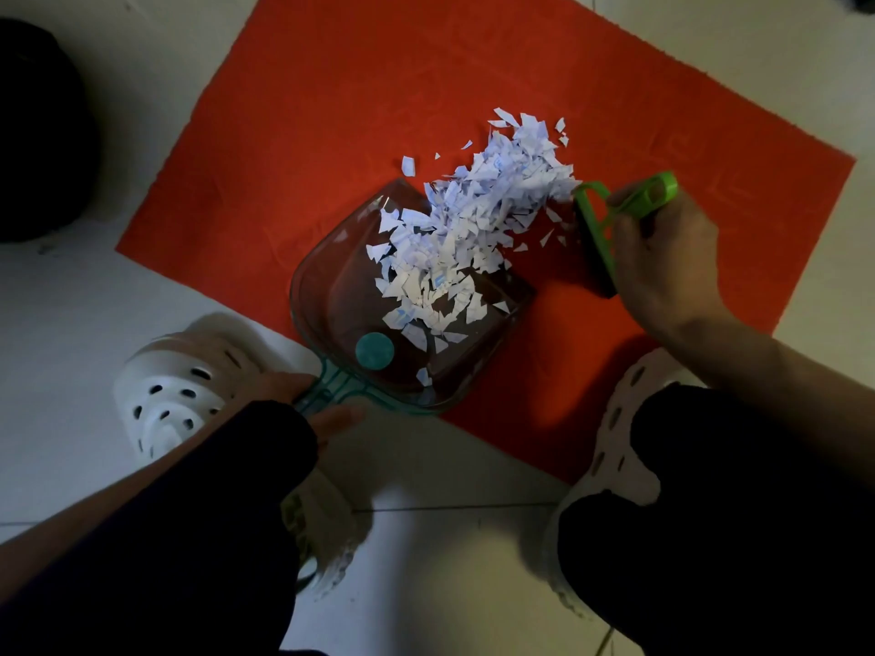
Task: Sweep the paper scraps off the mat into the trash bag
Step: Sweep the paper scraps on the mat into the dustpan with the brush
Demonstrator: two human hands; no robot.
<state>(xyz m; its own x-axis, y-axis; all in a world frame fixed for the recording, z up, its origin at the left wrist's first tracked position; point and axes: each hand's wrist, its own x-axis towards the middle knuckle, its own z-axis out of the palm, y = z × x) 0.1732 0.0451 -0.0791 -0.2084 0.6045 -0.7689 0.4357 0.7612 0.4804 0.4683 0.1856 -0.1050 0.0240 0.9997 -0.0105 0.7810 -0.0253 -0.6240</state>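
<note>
A pale tiled floor [426, 475] carries a large red rectangular fabric mat [303, 134], lying at an angle. On its near edge rests a clear plastic dustpan with a teal handle [331, 319], mouth facing far-right to catch the sweepings. A heap of white torn paper scraps [478, 220] lies half inside the pan, half on the mat beyond its lip. The right hand [663, 258] has its grip closed around a small green plastic hand brush [611, 220], set just right of the heap, seemingly to push it in. The left hand [303, 395] grips the handle, steadying the pan. A dark shape at far left may be the trash bag; I cannot tell.
</note>
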